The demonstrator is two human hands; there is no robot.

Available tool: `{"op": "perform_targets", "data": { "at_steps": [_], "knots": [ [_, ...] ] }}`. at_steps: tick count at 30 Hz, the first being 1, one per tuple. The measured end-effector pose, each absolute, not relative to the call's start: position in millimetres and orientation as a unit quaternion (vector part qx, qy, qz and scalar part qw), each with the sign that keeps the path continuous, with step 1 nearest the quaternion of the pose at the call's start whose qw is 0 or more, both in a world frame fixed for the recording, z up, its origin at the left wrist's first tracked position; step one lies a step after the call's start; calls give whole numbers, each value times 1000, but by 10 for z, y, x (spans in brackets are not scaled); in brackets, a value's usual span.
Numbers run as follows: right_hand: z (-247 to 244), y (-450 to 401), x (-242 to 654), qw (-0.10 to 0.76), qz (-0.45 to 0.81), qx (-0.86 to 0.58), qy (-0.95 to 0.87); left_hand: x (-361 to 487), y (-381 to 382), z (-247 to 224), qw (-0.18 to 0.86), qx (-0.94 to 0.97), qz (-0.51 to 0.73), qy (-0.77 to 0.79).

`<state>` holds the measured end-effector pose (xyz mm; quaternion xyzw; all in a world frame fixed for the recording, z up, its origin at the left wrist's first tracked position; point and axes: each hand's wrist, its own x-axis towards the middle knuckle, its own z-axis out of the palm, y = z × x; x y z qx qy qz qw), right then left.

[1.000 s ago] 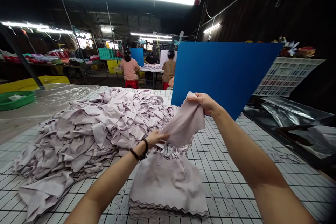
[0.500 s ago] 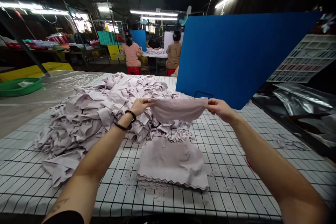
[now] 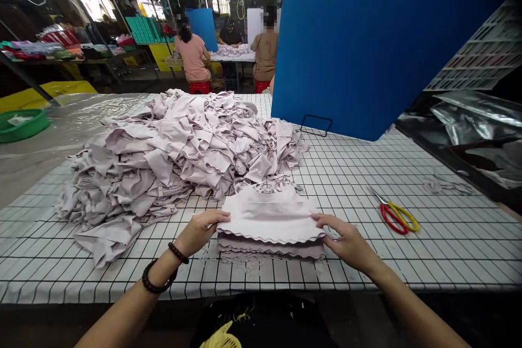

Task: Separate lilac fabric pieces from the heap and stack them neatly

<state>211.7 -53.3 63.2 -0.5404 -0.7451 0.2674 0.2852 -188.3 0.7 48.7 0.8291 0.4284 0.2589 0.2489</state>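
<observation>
A pale lilac garment piece (image 3: 269,217) with a scalloped edge lies spread on top of a neat stack (image 3: 281,252) of similar pieces. My left hand (image 3: 199,232) pinches its left edge, thumb and fingers closed on the cloth. At the opposite edge, my right hand (image 3: 346,240) grips the right side between thumb and fingers. Thin straps (image 3: 281,180) bunch at the far end of the stack. A big loose heap (image 3: 196,147) of the same lilac cloth rises behind and to the left.
Scissors (image 3: 397,216) with red and yellow handles lie right of my right hand. A large blue board (image 3: 350,49) stands behind on a black wire stand (image 3: 317,125). Thread scraps dot the gridded tablecloth (image 3: 342,174). A green basin (image 3: 24,125) sits far left; people sit at another table beyond.
Both hands have come down and nearer with the garment piece, from holding it stretched in the air to laying it on the stack. The view has tilted down, and the scissors now show.
</observation>
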Motion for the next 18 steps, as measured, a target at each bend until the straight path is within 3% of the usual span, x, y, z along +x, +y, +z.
{"op": "perform_targets", "data": {
  "at_steps": [10, 14, 18],
  "knots": [
    [443, -704, 2111, 222, 167, -519, -808, -1807, -220, 608, 164, 879, 175, 413],
    [456, -720, 2065, 199, 134, -517, -821, -1382, -204, 769, 76, 854, 187, 479],
    [545, -761, 2036, 170, 135, -522, -825, -884, -112, 658, 84, 885, 171, 425]
  ]
}}
